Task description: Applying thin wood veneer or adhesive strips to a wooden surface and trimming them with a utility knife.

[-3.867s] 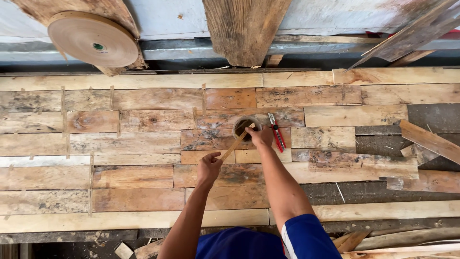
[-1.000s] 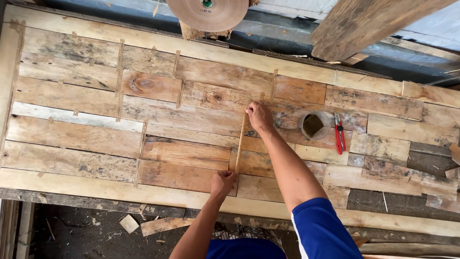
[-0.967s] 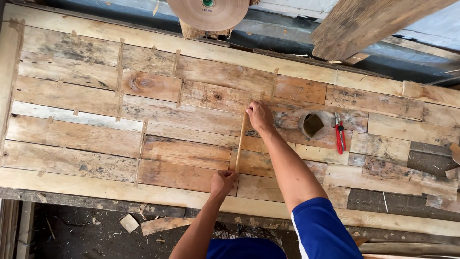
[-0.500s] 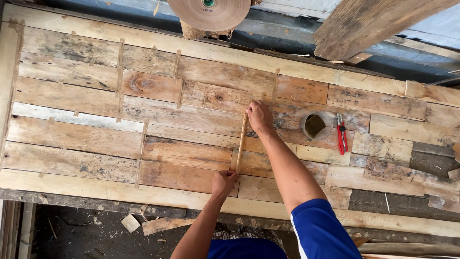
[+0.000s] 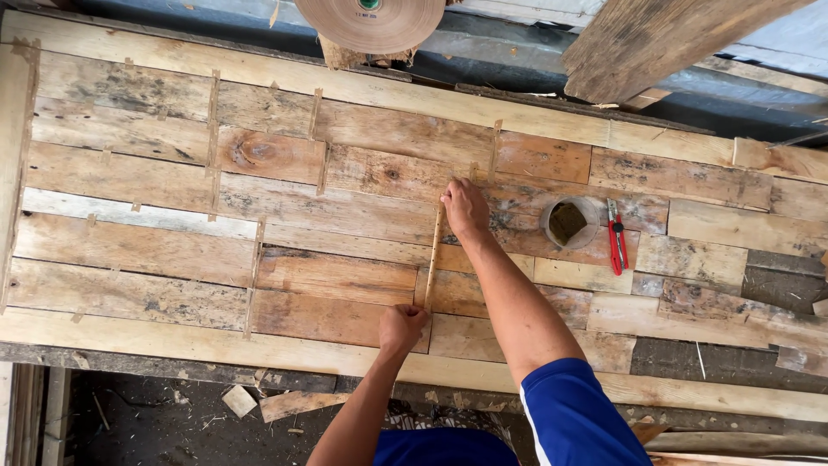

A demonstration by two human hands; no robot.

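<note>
A thin pale wooden strip (image 5: 433, 255) lies across the patchwork panel of wooden planks (image 5: 155, 250), running from near to far. My left hand (image 5: 402, 325) pinches its near end. My right hand (image 5: 465, 207) presses down on its far end, fingers curled over the tip. Both arms reach out from the bottom of the view, the right one in a blue sleeve.
A small round tin (image 5: 569, 223) with dark contents stands on the planks to the right, with red-handled pliers (image 5: 616, 236) beside it. A roll of tan edging tape (image 5: 369, 19) sits beyond the far edge, and a thick beam (image 5: 664, 39) leans at top right. Wood scraps (image 5: 238, 400) lie on the ground below.
Earlier my hands were at the tin with the strip. Now they hold the strip flat on the planks to the tin's left. In the last second only the view shifted slightly.
</note>
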